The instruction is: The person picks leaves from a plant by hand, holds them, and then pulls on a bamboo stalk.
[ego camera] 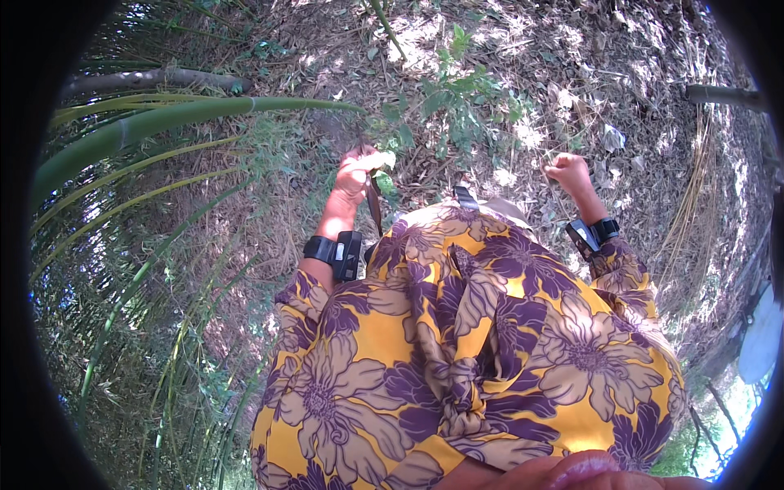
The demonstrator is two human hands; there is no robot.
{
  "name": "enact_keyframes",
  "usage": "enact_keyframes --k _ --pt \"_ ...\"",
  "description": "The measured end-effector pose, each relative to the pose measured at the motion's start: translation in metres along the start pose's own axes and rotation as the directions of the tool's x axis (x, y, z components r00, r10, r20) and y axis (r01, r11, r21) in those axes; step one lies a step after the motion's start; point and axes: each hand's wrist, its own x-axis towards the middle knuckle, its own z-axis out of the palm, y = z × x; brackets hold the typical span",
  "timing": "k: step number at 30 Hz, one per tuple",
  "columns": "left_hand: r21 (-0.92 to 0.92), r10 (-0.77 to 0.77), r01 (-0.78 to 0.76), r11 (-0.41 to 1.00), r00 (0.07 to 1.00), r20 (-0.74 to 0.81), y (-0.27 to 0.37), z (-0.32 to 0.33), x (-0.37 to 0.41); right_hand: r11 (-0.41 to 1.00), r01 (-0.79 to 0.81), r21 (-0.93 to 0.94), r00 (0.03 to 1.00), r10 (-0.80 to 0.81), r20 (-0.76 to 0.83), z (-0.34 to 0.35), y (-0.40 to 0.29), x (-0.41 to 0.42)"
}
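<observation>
My left hand (358,174) is curled at the left of the middle, with pale green leaves beside its fingertips. A dark brown strip (373,205), perhaps a strap or a blade, hangs just below that hand; whether the fingers grip it or the leaves is not clear. My right hand (566,170) is out to the right with its fingers bent inward over the ground; nothing can be made out for certain in it. Each forearm has a black device strapped on.
A thick green bamboo stem (184,116) arches in from the left, with thinner stems beneath. Leafy green plants (459,98) grow in front of me. Dry litter (612,61) covers the ground. A cut-looking pole (726,97) juts in at the upper right, above dry stalks (692,190).
</observation>
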Motion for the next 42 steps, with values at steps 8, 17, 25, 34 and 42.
enact_keyframes --k 8,17,25,34,42 --pt "-0.018 0.020 -0.021 1.000 0.998 -0.065 0.001 0.001 0.004 0.725 0.020 -0.688 1.000 -0.029 -0.001 0.003 0.013 0.019" --pt "0.263 0.077 -0.066 0.963 0.996 -0.035 0.000 0.000 -0.013 0.839 0.252 -0.482 0.968 -0.216 0.129 0.079 -0.022 0.098" --pt "0.240 -0.058 0.083 0.967 0.992 -0.110 0.014 0.033 -0.012 0.760 0.422 -0.494 0.895 -0.263 0.359 0.148 0.005 0.174" --pt "0.226 -0.065 0.100 0.969 0.985 -0.158 0.012 0.030 -0.034 0.989 0.000 0.150 0.913 -0.061 0.404 0.184 -0.013 0.180" --pt "0.201 -0.063 0.087 0.976 0.990 -0.123 0.017 0.034 -0.025 0.910 0.389 0.142 0.832 -0.413 0.370 0.173 0.015 0.191"
